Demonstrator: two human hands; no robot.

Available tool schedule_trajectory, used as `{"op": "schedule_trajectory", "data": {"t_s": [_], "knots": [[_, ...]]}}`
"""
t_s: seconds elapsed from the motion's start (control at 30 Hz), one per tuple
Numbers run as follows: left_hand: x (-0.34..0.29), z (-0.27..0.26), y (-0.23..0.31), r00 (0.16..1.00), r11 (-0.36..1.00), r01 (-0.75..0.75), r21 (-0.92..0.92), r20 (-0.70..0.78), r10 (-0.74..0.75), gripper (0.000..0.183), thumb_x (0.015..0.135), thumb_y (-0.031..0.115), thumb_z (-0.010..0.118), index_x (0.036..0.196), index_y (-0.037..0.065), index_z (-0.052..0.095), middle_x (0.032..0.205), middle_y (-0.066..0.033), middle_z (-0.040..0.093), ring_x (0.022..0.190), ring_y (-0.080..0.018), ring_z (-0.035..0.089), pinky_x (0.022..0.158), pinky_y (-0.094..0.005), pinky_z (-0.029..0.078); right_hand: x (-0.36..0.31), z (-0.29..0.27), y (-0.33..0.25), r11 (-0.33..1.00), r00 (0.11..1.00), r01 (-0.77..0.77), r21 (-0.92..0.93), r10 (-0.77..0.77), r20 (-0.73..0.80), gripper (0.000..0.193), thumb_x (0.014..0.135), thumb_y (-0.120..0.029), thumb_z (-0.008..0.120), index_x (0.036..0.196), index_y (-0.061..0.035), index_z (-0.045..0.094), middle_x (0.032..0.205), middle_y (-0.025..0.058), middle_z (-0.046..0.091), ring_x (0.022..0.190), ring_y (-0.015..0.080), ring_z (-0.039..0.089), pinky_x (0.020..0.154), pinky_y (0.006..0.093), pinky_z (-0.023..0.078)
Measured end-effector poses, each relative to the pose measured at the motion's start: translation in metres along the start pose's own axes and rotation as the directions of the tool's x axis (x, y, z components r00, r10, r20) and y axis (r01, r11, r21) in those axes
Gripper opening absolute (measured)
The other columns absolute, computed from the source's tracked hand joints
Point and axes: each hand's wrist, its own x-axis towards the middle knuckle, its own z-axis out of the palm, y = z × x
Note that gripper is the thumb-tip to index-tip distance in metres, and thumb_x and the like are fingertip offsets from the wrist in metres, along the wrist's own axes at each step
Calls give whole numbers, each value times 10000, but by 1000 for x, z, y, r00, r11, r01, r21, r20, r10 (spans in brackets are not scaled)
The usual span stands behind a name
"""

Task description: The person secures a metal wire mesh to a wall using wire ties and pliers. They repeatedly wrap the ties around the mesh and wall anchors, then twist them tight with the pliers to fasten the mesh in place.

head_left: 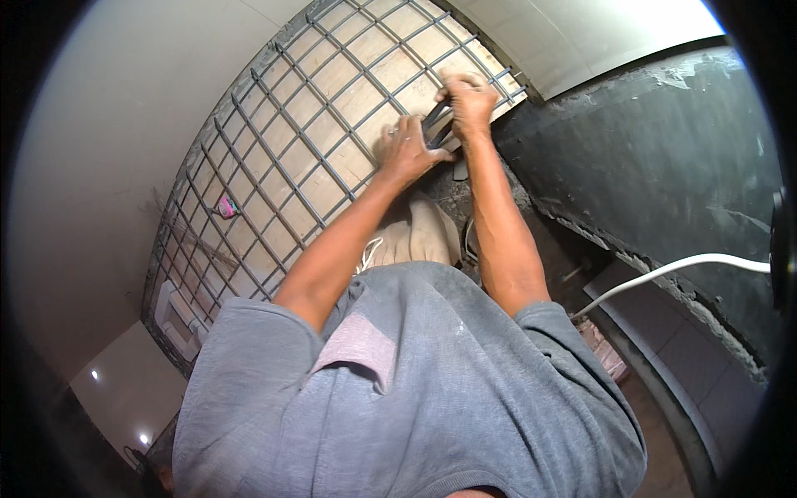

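A grid of steel reinforcing bars point(286, 124) lies over a pale plywood sheet point(340, 79). At its right edge my right hand point(469, 100) is closed around a dark, narrow tool point(437, 114), whose kind I cannot make out. Just left of and below it, my left hand point(407, 151) is curled at the grid's near edge, its thumb reaching toward the tool. What its fingers hold, if anything, is hidden.
A dark plastered wall point(656, 141) stands at the right, with a white hose or cable point(685, 261) crossing before it. On the grid's left sits a small pink item point(226, 207), and white pipes point(178, 315) lie at its lower left. A light wall point(108, 166) borders the grid.
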Motion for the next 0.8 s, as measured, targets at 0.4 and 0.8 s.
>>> {"op": "schedule_trajectory", "data": {"t_s": [0.4,0.8], "knots": [[-75,-40,-59,719,-90,554,-827,531,-448,447,959,314,599,1260,-5,514,1252,-183,579,1086,-309,624,866,-405,529,-101,-30,-8,848,953,-194,493,282,-110,260,949,-85,598,1162,44,521,915,134,625,878,220,629,774,359,557],[-102,-47,-147,881,26,415,-910,394,-262,469,882,237,721,1250,37,511,1037,-67,659,779,-129,615,679,-268,502,-186,-59,42,473,636,-711,520,747,191,366,999,-172,491,1284,50,437,1325,225,506,1231,418,513,939,592,503]]}}
